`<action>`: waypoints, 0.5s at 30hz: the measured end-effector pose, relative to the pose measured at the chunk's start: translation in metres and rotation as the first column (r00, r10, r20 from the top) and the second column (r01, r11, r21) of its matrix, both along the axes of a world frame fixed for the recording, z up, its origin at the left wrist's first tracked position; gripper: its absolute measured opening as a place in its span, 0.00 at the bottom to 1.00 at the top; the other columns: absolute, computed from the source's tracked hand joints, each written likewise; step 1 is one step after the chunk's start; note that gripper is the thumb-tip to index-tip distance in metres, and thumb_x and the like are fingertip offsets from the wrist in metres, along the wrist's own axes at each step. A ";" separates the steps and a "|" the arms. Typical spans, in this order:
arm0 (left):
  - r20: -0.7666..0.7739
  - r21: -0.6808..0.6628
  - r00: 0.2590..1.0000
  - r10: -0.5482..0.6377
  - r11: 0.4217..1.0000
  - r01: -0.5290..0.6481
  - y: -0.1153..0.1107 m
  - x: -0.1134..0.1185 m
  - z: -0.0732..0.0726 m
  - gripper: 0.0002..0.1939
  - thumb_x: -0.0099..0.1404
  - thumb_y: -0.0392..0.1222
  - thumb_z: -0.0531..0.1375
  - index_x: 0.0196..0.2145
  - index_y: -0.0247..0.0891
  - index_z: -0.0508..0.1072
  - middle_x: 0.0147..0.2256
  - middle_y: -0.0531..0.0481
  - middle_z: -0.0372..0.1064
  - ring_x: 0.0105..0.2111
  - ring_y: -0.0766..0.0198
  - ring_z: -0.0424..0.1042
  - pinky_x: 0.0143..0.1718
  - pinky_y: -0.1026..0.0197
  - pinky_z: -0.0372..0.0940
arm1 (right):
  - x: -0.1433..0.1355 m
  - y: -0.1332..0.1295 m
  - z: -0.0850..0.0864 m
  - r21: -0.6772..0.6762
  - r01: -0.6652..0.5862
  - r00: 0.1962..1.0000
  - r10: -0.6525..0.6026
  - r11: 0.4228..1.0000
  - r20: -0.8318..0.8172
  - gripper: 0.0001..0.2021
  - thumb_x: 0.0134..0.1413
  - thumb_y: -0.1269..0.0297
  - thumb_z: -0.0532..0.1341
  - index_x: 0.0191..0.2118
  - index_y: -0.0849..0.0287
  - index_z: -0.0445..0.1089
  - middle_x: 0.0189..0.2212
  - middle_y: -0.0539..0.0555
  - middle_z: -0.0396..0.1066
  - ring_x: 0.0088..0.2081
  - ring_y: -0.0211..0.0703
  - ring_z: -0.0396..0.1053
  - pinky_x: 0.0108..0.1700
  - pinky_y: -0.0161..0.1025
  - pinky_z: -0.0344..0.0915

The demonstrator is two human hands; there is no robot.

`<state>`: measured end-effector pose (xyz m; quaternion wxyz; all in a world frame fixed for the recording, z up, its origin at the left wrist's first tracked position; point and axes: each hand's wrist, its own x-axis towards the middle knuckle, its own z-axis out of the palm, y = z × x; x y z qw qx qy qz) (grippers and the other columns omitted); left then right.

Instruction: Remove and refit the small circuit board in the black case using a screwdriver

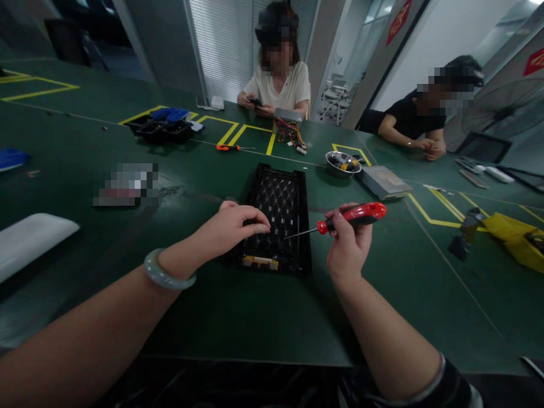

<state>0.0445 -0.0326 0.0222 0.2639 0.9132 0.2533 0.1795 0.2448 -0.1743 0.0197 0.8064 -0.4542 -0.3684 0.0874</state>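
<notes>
In front of me a shallow black plastic enclosure (302,221) lies on the green table, its inside patterned with diamonds. At its near end sits a small board with a gold-coloured strip (260,262). My right hand (349,252) grips a red-and-black screwdriver (361,214) by the handle, to the right of the enclosure. Its thin shaft points left, with the tip over the enclosure; whether it touches is unclear. Above the enclosure's left side is my left hand (227,229), thumb and forefinger pinched together. Anything between those fingertips is too small to make out.
Beyond the enclosure are an orange screwdriver (228,148), a metal bowl of tools (343,164), a grey box (385,182), coloured cables (291,135) and a black tray (164,130). A white object (36,241) lies left. Two people sit across the table.
</notes>
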 end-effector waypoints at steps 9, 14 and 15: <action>0.010 -0.117 0.997 -0.074 0.990 0.074 -0.008 0.003 0.006 0.10 0.69 0.48 0.60 0.41 0.44 0.79 0.42 0.54 0.79 0.44 0.59 0.75 0.51 0.57 0.62 | 0.002 0.002 -0.001 0.009 -0.022 0.999 0.021 1.000 0.035 0.09 0.53 0.65 0.66 0.40 0.52 0.68 0.35 0.48 0.68 0.34 0.36 0.71 0.33 0.36 0.69; -0.092 -0.083 0.974 -0.206 0.977 0.199 -0.026 0.008 0.008 0.09 0.70 0.49 0.60 0.40 0.48 0.80 0.42 0.55 0.76 0.48 0.58 0.71 0.56 0.52 0.54 | 0.002 0.001 0.000 0.011 -0.035 0.998 0.034 0.999 0.061 0.09 0.53 0.66 0.66 0.40 0.52 0.68 0.35 0.48 0.69 0.33 0.36 0.70 0.35 0.37 0.69; -0.116 -0.069 0.972 -0.202 0.978 0.195 -0.030 0.009 0.008 0.09 0.70 0.50 0.60 0.40 0.50 0.80 0.43 0.55 0.75 0.49 0.57 0.69 0.57 0.50 0.52 | 0.002 0.000 -0.001 0.013 -0.041 0.997 0.040 0.999 0.069 0.09 0.53 0.66 0.66 0.40 0.52 0.68 0.35 0.48 0.69 0.33 0.36 0.70 0.36 0.37 0.69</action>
